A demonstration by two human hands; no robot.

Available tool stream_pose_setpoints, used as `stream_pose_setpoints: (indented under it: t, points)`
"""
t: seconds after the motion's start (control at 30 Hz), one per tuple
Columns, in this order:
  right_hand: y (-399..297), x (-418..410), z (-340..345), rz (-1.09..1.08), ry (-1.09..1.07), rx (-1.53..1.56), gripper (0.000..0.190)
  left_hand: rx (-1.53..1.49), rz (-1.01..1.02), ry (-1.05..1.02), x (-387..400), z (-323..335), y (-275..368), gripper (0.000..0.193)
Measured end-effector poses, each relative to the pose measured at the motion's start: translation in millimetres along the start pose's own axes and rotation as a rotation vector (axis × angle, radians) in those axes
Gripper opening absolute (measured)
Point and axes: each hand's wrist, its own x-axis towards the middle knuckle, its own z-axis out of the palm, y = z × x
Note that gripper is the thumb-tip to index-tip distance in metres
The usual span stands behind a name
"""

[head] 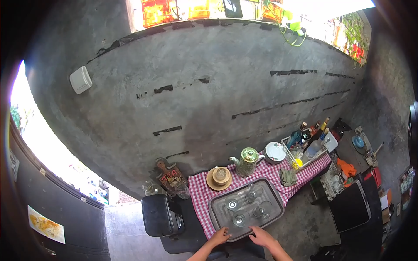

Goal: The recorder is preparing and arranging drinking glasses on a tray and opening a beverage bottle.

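Note:
A grey rectangular tray [280, 215] lies on a red-and-white checked cloth [198, 189] before me. Several clear glass mugs stand in it, among them a glass mug [239, 218] near the front and another glass mug [253, 192] at the back. My left hand [221, 236] is at the tray's near left edge, fingers curved at the rim. My right hand [261, 236] is at the near edge further right, its fingertips close to the rim. Whether either hand grips the tray cannot be made out. Behind the tray stand a green patterned teapot [247, 163] and a cup on stacked saucers [219, 178].
To the left stand a black lidded container [157, 215], a glass jug [148, 187] and a wooden board [169, 173]. Stacked plates [275, 152], a folded green cloth [288, 177] and a white basket [310, 162] of bottles are at the right. A grey wall rises behind.

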Motion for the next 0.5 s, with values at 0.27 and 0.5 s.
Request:
stream_pose_setpoints:
  t: [0.27, 0.5]
  points:
    - [150, -25, 83, 0.24, -0.278, -0.176, 0.051, 0.041, -0.162, -0.302, -14, -15, -19, 0.048]
    - [221, -52, 83, 0.579, -0.478, -0.07, 0.052, -0.093, -0.439, -0.556, -35, 9, -19, 0.041]
